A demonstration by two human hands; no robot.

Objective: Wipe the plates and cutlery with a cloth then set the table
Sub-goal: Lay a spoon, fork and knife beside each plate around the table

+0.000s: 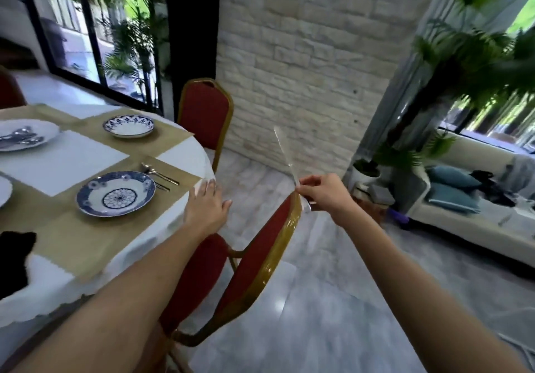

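One cutlery piece (285, 152), blurred, pinched tilted in right grip (321, 193), centre right. Left grip (207, 207) lies flat, fingers spread, on counter (179, 158) edge.

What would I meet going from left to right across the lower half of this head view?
Black cloth → near blue plate → left hand → knife → right hand pinching it → sofa.

you're facing a stone wall (304, 54); daylight is streaming through black-framed windows (72, 25) onto the grey floor (333, 300) and red chairs (204, 112).
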